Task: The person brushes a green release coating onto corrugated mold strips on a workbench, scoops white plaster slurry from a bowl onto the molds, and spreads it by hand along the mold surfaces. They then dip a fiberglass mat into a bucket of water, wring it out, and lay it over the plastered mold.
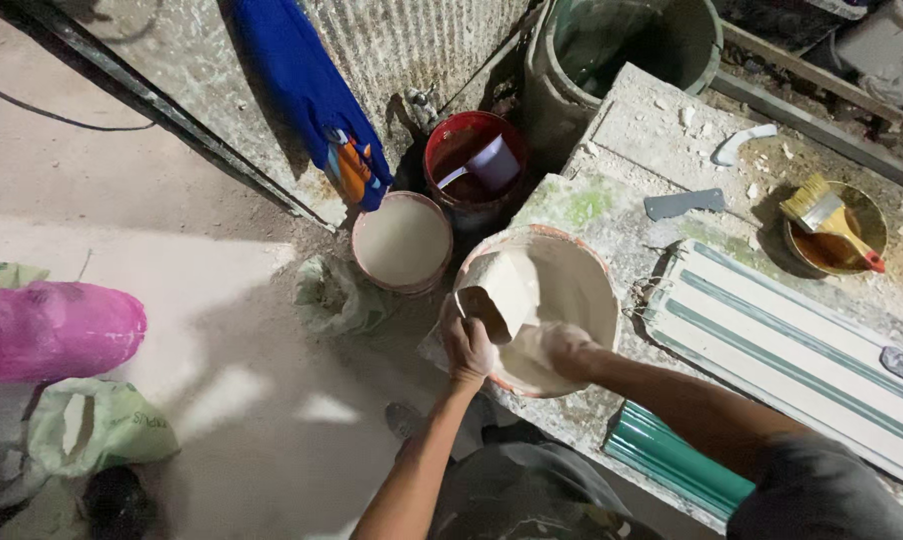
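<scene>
1. Left hand (469,350) is clamped round the handle of a plaster-caked scoop (499,290) — mouth tipped over the big round basin of pale wet plaster (582,290).
2. Right hand (562,345) is down in that plaster, coated white; whether it grips anything, I cannot tell.
3. Just beside the basin, a smaller bucket of the same creamy mix (403,241).
4. Behind it, a red bucket (467,150) holding a pale jug (494,163).
5. On the concrete ledge (652,130) — a brown bowl (852,245) with a yellow-bristled brush (824,215).

One head-worn camera looks steeply down — close over the surface (672,130) and the floor (122,200) beside it (no second view to compare).
</scene>
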